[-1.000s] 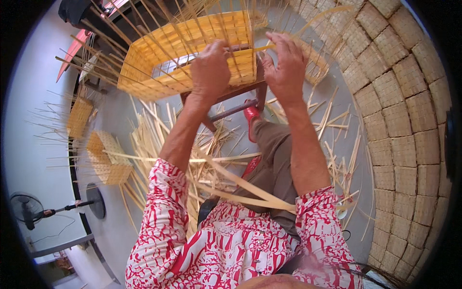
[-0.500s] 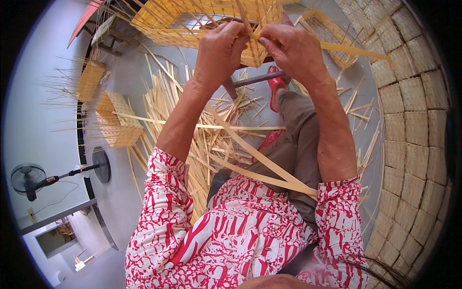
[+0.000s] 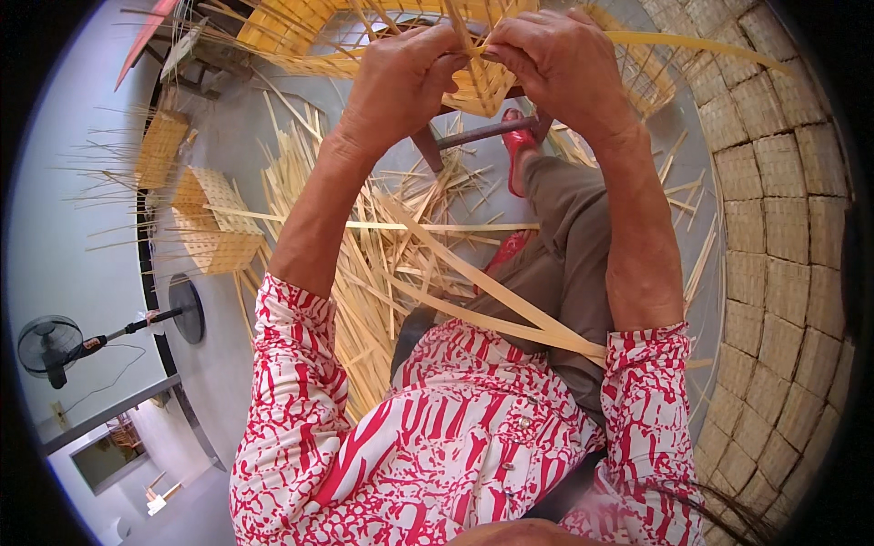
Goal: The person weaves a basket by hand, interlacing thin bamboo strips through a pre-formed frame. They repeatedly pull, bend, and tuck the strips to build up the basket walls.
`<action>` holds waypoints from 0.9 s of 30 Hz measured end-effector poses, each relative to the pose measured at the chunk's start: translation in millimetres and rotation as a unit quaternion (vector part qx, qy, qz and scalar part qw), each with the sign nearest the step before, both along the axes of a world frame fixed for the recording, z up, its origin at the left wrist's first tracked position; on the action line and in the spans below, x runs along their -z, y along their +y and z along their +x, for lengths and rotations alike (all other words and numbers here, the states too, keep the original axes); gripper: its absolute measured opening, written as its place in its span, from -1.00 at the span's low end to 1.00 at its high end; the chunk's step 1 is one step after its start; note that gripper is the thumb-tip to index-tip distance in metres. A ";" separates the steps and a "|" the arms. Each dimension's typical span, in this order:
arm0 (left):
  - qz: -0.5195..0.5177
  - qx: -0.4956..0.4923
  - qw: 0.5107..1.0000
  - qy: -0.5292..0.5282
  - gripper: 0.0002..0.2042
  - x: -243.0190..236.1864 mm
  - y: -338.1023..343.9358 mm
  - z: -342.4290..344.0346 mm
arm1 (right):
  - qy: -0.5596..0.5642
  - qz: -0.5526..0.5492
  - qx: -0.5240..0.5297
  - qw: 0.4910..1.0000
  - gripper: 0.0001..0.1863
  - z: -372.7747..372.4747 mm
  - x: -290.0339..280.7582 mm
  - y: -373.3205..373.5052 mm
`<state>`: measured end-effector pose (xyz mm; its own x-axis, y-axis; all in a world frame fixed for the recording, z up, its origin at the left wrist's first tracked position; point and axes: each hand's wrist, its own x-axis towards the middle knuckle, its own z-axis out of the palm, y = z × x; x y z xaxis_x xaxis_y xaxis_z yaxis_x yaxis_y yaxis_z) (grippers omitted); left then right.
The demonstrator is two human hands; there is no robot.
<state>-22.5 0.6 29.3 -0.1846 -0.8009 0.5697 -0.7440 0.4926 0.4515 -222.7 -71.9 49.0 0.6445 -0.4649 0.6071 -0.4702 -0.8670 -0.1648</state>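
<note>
At the top of the view a yellow woven bamboo basket (image 3: pixel 300 56) has loose strip ends standing up along its edge. My left hand (image 3: pixel 401 82) pinches at the basket's near corner, its fingers pressed together on a thin yellow bamboo strip. Close beside it, my right hand (image 3: pixel 557 68) grips the same bamboo strip (image 3: pixel 692 42) between thumb and fingers. The strip's long free end runs out to the right behind that hand. Just below both hands shows the pointed near corner of the basket. Across my lap lie flat pale bamboo strips (image 3: pixel 492 289).
Loose bamboo strips (image 3: pixel 364 364) are heaped on the floor at left. Unfinished baskets (image 3: pixel 216 218) stand farther left, near a black fan (image 3: pixel 53 346). A wall of stacked woven pieces (image 3: pixel 769 273) rises at right. A dark stand bar (image 3: pixel 482 134) sits under the basket.
Both hands have risen slightly, my left one also moving left. More of the strip's free end now reaches out to the right. The view has shifted a little.
</note>
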 end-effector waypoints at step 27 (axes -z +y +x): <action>0.175 0.219 0.960 0.007 -0.63 -15.9 3.4 41.2 | 0.065 0.089 -0.157 0.981 -0.55 3.0 -11.6 -11.8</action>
<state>18.7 3.9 45.2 -0.5417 -0.7907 0.2854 -0.4926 0.5737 0.6544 -219.8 -83.6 60.7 0.8396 -0.3217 0.4377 -0.2111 -0.9357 -0.2828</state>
